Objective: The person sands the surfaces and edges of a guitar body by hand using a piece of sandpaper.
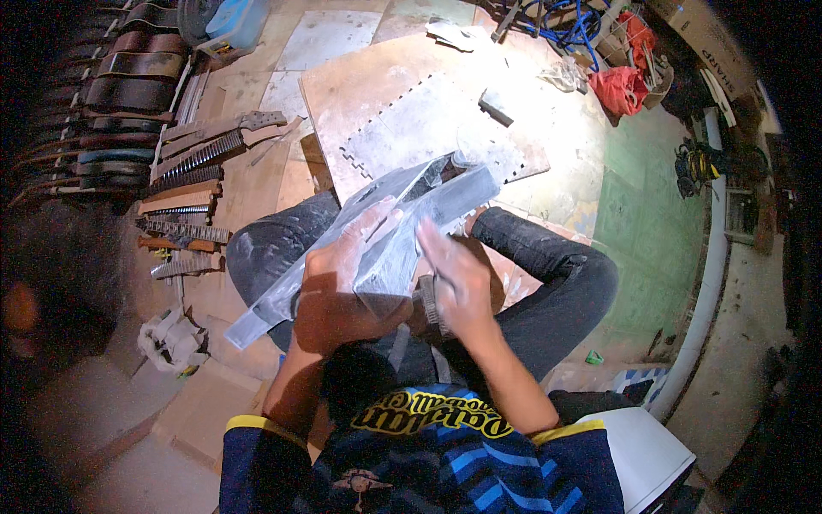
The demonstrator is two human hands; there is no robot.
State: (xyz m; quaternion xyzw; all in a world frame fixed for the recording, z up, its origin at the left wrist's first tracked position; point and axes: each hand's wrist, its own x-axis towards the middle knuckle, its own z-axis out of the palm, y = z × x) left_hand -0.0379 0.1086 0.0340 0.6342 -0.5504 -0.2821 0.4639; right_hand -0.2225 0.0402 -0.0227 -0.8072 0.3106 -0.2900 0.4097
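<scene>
An angular electric guitar body [390, 257], grey and coated with whitish dust, rests tilted across my lap. A long, narrow neck-like part [257, 321] runs from it toward the lower left, past my left forearm. My left hand [347, 253] is closed around the body's left side, its fingers lying over the dusty face. At the body's right edge is my right hand [462, 278], its fingers smeared by motion. Whether anything lies under those fingers cannot be made out. A dark opening shows between the body's far horns.
Beyond my knees, a wooden board [334, 94] lies on the floor with a small dark block [497, 107] on it. Several guitar necks [201, 163] lie at left, near a rack of guitar bodies [137, 81]. Blue hose [569, 34] and a red bag [618, 90] sit far right.
</scene>
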